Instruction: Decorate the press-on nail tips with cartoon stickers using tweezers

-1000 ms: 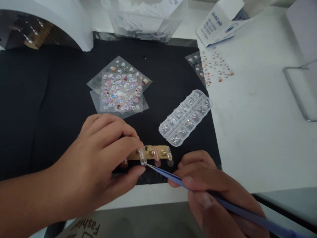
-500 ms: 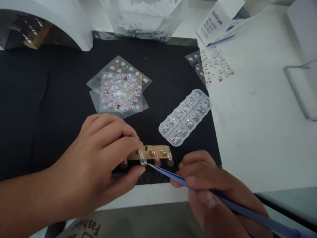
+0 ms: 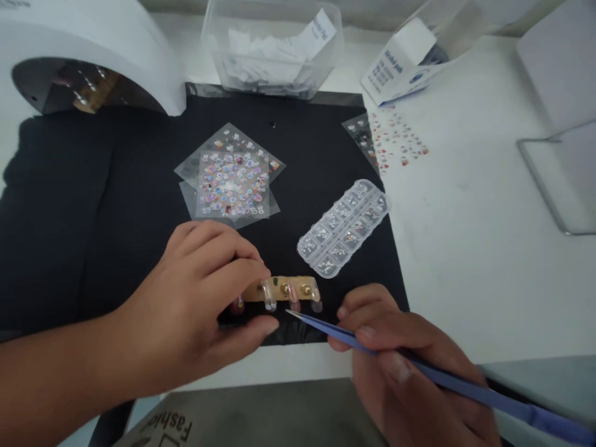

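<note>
My left hand (image 3: 209,298) is closed on the left part of a tan nail display stand (image 3: 298,287) near the mat's front edge. Several press-on nails are mounted along this strip, among them a clear nail (image 3: 269,296) with small pale decorations at its tip and a pinkish nail (image 3: 293,297). My right hand (image 3: 410,354) grips a pair of blue tweezers (image 3: 342,335). Their pale points lie just right of the clear nail, apart from it. Behind the stand is a clear compartment box (image 3: 344,228) of tiny rhinestones. My fingers hide the stand's left end.
Sticker sheets (image 3: 233,180) lie stacked on the black mat (image 3: 139,186); another sticker sheet (image 3: 398,139) crosses its right edge. At the back stand a white nail lamp (image 3: 139,56), a clear plastic bin (image 3: 279,74) of packets and an alcohol pad box (image 3: 400,62). A metal frame (image 3: 542,180) is at right.
The tweezer points have drawn back to the right, away from the clear nail's tip. My left hand still holds the stand. The camera view has tilted up slightly.
</note>
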The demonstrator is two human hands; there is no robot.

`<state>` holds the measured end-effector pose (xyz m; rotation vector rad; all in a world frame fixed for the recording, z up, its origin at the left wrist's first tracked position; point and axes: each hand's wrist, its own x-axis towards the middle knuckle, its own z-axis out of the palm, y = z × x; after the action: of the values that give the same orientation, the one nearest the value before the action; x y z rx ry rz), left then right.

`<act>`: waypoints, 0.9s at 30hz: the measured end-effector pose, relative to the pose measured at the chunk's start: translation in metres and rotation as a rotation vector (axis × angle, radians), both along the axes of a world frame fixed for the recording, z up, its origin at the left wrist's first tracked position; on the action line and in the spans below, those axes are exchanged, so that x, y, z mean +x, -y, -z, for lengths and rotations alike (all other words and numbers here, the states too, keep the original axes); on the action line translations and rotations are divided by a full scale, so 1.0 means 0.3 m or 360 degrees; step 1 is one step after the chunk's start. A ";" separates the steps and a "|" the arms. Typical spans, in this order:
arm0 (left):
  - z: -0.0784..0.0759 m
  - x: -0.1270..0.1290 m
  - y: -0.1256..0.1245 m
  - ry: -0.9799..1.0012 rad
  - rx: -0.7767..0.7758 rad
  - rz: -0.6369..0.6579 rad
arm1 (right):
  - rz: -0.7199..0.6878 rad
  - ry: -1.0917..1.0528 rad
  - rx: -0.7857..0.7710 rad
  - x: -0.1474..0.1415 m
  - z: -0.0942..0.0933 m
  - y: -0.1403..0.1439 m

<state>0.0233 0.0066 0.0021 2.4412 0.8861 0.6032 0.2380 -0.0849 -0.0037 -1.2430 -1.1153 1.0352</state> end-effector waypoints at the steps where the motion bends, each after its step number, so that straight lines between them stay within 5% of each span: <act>1: 0.001 0.000 0.000 -0.0009 0.0009 -0.0004 | 0.0008 -0.0042 -0.0008 0.001 0.001 0.000; 23: -0.018 -0.014 -0.008 0.0059 0.0076 -0.0010 | 0.0044 -0.0320 0.0246 0.009 0.030 -0.002; 27: -0.045 -0.093 -0.081 0.0149 0.0265 -0.0362 | 0.0086 -0.0345 0.0399 0.041 -0.005 -0.014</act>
<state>-0.0046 0.0310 0.0154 2.4510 1.1234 0.8982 0.2502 -0.0806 -0.0023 -0.9333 -1.0033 0.9337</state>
